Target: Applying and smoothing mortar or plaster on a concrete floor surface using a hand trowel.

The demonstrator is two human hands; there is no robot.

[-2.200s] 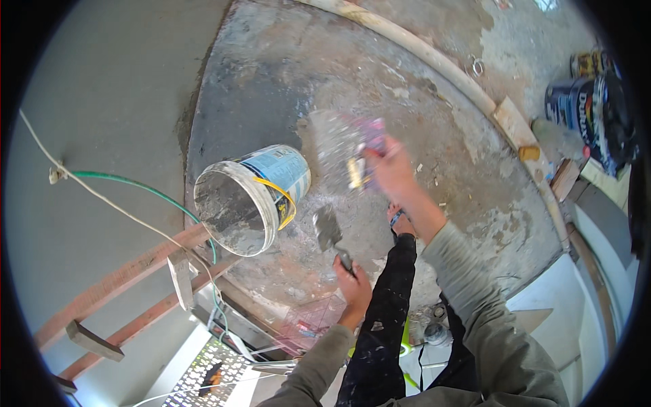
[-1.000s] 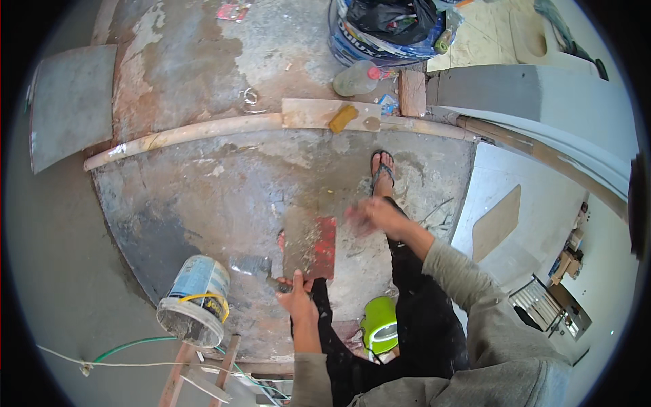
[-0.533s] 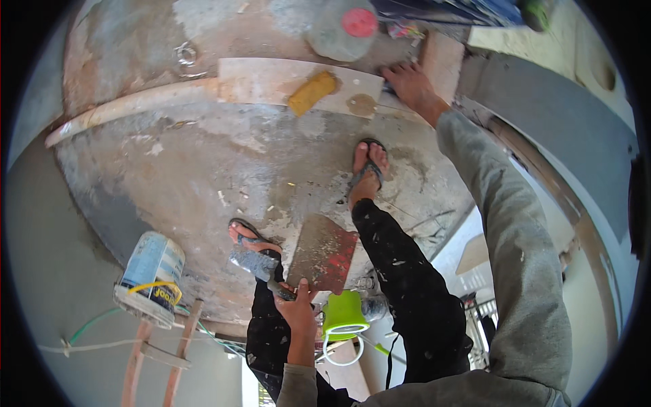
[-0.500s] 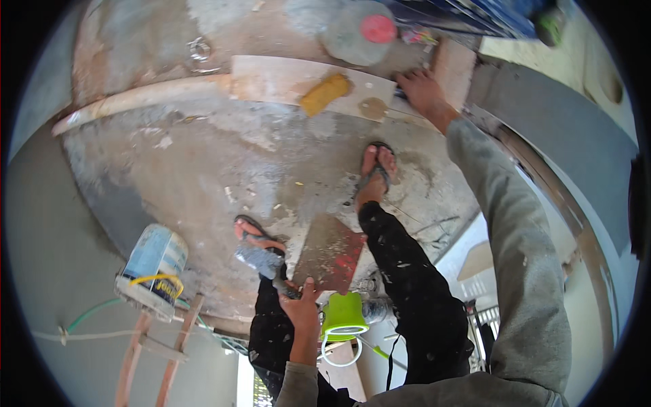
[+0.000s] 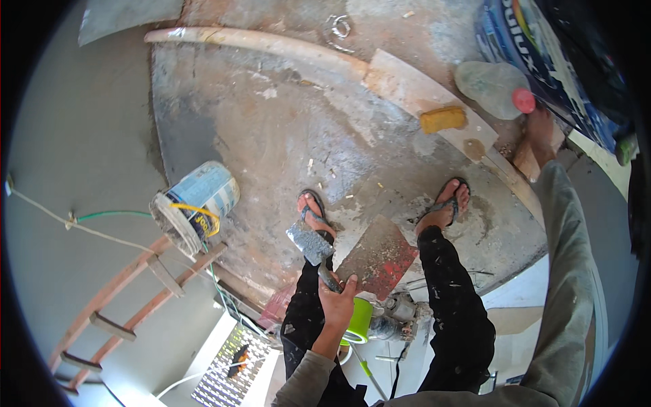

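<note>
My left hand [image 5: 336, 302] is closed around the dark handle of a putty knife [image 5: 310, 243], whose wide blade is smeared with grey paste. The same hand, thumb on top, grips the edge of a flat reddish plate [image 5: 378, 259] speckled with grey paste. At the far right, my right hand [image 5: 540, 134] reaches down beside the pink cap [image 5: 523, 100] of a clear plastic jug [image 5: 489, 87] lying on its side. Its fingers are partly hidden and blurred, so their grip is unclear. A wooden-looking block [image 5: 527, 160] is under or beside that hand.
A yellow sponge [image 5: 443, 120] lies on a long pale board [image 5: 434, 95] beyond my feet. A blue paint bucket [image 5: 505, 41] stands far right. To the left are a spattered bucket [image 5: 203, 197] and a wooden ladder [image 5: 135, 298]. A lime-green bucket [image 5: 359, 319] shows below.
The view has swung, so the floor things sit differently. My right hand has moved from the end of the pale board to beside the jug's pink cap. My left hand keeps its hold.
</note>
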